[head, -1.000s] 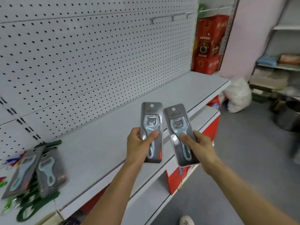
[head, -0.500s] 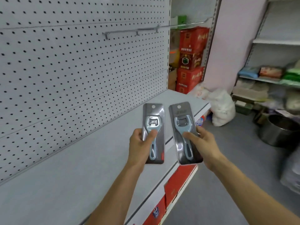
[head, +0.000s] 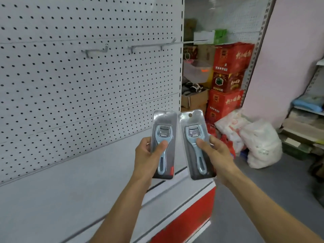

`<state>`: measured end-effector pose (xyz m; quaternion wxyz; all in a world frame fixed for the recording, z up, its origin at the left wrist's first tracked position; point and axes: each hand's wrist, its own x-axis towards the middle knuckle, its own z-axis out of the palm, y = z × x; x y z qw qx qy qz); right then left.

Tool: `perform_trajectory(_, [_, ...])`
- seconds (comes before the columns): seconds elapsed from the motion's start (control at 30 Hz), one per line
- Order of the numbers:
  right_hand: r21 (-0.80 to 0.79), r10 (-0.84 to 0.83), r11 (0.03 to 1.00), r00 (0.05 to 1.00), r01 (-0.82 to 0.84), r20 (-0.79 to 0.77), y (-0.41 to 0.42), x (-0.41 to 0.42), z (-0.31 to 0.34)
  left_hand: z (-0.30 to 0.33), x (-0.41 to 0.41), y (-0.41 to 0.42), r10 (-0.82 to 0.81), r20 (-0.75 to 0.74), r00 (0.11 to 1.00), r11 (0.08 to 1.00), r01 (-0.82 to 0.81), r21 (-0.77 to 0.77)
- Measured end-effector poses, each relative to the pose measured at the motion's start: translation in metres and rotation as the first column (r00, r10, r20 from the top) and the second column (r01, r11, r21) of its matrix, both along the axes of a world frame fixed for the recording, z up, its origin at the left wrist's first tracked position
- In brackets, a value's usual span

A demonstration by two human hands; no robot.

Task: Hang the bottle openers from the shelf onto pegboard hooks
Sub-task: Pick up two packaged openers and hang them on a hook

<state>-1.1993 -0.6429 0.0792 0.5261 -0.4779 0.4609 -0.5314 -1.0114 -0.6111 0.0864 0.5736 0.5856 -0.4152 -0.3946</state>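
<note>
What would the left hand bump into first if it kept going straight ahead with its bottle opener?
Probably the pegboard. The left hand holds its bottle opener upright toward the panel, below the hooks. Nothing shows between, though depth is hard to judge.

Both arms reach forward, left hand and right hand raised side by side, thumbs forward.

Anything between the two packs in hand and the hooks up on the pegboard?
Nothing: in the head view only bare pegboard separates the left pack and right pack from the hooks above them.
</note>
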Motion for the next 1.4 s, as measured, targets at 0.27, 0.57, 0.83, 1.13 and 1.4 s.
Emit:
perform_trajectory(0.27, [-0.079,0.210,0.974,0.977,-0.211,-0.018,-0.085,-0.094,0.035,0.028,-0.105,-0.042,0.219,-0.076,0.973,0.974,-0.222,-0.035])
perform_trajectory(0.57, [-0.200,0.326,0.934,0.936,-0.297,0.134,-0.144,-0.120,0.091,0.075,-0.145,-0.079,0.347,-0.043,0.937,0.928,-0.350,-0.126])
perform_trajectory(0.83, [-0.301,0.412,0.882,0.903,-0.361,0.125,-0.175,-0.117,0.132,0.108,-0.149,-0.106,0.400,-0.014,0.917,0.891,-0.392,-0.230])
perform_trajectory(1.13, [-0.298,0.422,0.875,0.902,-0.381,0.089,-0.206,-0.103,0.155,0.119,-0.144,-0.126,0.432,-0.021,0.902,0.865,-0.421,-0.272])
perform_trajectory(1.4, [-0.232,0.416,0.890,0.907,-0.393,0.059,-0.227,-0.089,0.155,0.120,-0.136,-0.137,0.444,-0.044,0.895,0.854,-0.437,-0.282])
